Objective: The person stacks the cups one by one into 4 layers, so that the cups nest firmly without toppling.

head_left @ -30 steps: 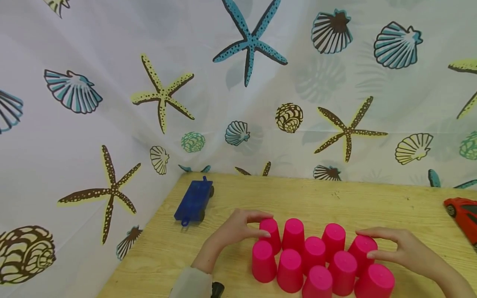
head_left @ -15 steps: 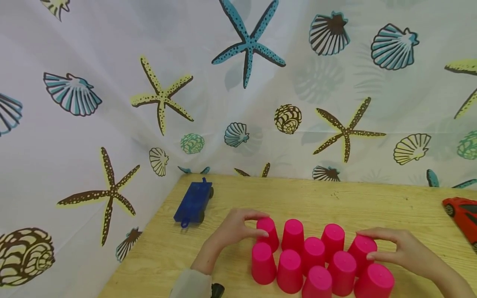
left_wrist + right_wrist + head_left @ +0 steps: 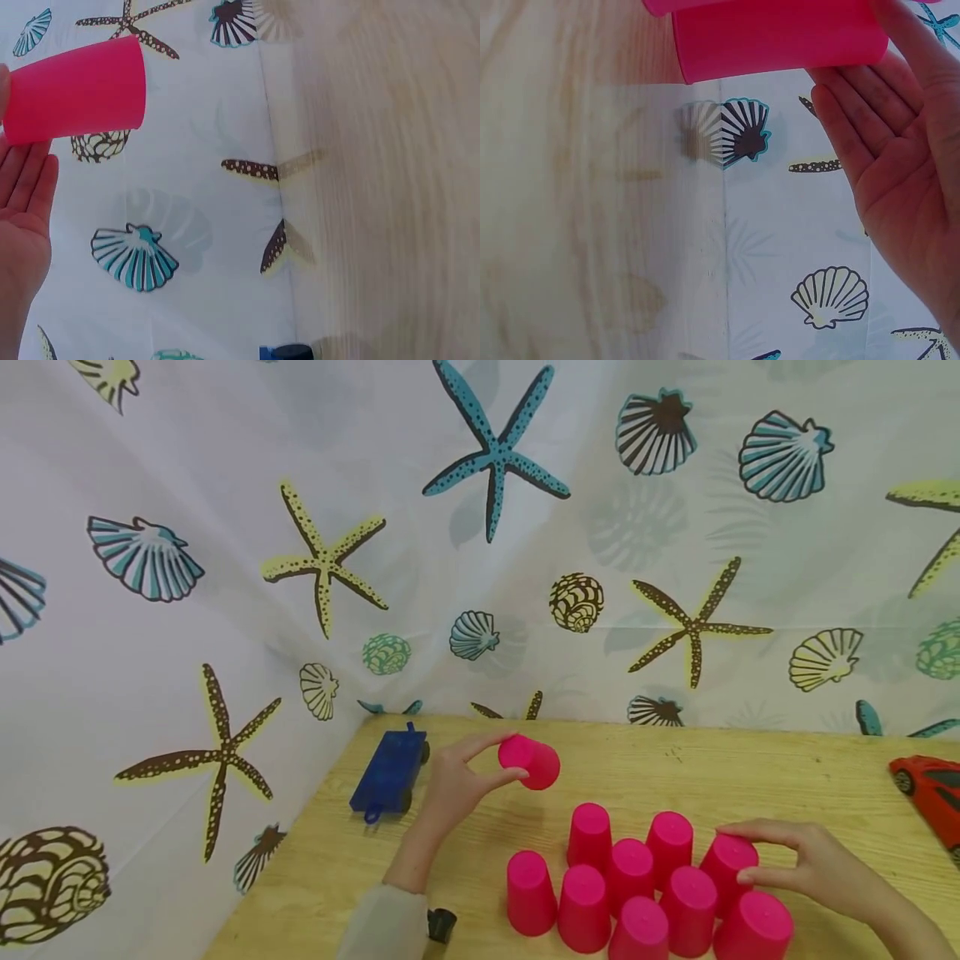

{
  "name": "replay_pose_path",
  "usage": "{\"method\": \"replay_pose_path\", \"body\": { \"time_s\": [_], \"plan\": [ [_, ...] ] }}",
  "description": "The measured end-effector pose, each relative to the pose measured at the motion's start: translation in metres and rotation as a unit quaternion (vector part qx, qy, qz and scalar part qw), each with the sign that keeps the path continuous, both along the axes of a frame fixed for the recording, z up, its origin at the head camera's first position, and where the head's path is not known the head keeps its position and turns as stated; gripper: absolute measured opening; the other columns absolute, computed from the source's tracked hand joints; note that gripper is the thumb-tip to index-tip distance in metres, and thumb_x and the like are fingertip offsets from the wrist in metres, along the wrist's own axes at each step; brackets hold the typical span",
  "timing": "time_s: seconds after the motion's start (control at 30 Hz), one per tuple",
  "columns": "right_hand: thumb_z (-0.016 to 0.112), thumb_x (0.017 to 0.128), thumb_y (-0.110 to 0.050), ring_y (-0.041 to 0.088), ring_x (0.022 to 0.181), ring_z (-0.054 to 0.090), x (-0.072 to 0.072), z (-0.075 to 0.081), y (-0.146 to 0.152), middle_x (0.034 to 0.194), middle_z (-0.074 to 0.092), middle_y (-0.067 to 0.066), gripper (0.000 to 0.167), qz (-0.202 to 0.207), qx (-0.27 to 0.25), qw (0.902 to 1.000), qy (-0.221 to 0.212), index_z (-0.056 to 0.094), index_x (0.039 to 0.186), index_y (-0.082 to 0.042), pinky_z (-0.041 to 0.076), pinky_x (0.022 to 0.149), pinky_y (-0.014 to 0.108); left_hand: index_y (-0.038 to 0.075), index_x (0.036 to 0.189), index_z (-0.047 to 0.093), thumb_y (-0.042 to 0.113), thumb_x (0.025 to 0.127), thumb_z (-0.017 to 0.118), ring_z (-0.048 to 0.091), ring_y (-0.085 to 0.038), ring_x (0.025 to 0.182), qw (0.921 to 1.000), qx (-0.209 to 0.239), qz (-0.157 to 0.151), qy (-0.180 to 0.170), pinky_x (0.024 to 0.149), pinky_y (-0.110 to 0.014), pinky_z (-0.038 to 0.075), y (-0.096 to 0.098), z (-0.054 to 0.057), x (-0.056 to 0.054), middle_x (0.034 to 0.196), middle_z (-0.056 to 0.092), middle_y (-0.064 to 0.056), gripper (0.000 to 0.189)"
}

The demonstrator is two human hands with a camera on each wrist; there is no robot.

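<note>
Above the wooden table [image 3: 787, 777], left of centre in the head view, the left hand [image 3: 457, 781] now holds one pink cup [image 3: 531, 762] lifted and tipped on its side, pinched between thumb and fingertips; half a second ago that cup stood at the far-left corner of the cluster. Eight pink cups [image 3: 633, 889] remain upside down at lower centre. At lower right, the right hand [image 3: 813, 864] curls its fingers over the rightmost standing cup [image 3: 727, 862], unchanged. One blue toy trailer [image 3: 390, 770] and one red toy car [image 3: 930, 789] lie apart. No writing is readable.
</note>
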State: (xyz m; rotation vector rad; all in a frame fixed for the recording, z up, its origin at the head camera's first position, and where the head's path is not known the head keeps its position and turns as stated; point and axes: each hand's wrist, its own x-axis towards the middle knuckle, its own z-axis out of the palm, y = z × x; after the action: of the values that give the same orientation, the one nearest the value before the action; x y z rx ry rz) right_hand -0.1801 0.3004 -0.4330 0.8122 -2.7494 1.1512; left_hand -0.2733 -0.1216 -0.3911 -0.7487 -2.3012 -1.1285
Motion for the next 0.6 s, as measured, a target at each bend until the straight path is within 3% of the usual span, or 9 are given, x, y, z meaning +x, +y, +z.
{"method": "replay_pose_path", "body": {
  "time_s": [0.23,0.53,0.6],
  "plan": [
    [0.074,0.086,-0.024,-0.018,0.107,0.054,-0.001,-0.001,0.001,0.120,0.068,-0.015,0.043,0.003,0.000,1.0000,0.001,0.065,0.127,-0.013,0.057,0.077,0.020,0.013,0.121,0.070,0.023,0.074,0.085,0.068,-0.022,0.115,0.9991,0.023,-0.026,0.023,0.096,-0.039,0.056,0.028,0.002,-0.019,0.119,0.073,-0.007,0.050],
    [0.075,0.085,-0.027,-0.017,0.106,0.055,-0.001,0.002,0.003,0.118,0.071,-0.007,0.043,-0.001,0.004,1.0000,0.005,0.065,0.125,-0.015,0.058,0.077,0.020,0.010,0.121,0.070,0.027,0.075,0.085,0.069,-0.021,0.111,0.9992,-0.001,-0.039,-0.001,0.092,-0.036,0.058,0.063,-0.009,-0.049,0.118,0.073,-0.006,0.051],
    [0.075,0.085,-0.027,-0.016,0.106,0.056,-0.002,0.002,0.002,0.117,0.071,-0.005,0.043,0.001,0.003,1.0000,0.007,0.065,0.125,-0.015,0.058,0.077,0.021,0.012,0.121,0.070,0.029,0.076,0.084,0.068,-0.020,0.110,0.9991,-0.010,-0.036,-0.020,0.091,-0.034,0.058,0.068,-0.013,-0.054,0.118,0.073,-0.005,0.051]
  ]
}}
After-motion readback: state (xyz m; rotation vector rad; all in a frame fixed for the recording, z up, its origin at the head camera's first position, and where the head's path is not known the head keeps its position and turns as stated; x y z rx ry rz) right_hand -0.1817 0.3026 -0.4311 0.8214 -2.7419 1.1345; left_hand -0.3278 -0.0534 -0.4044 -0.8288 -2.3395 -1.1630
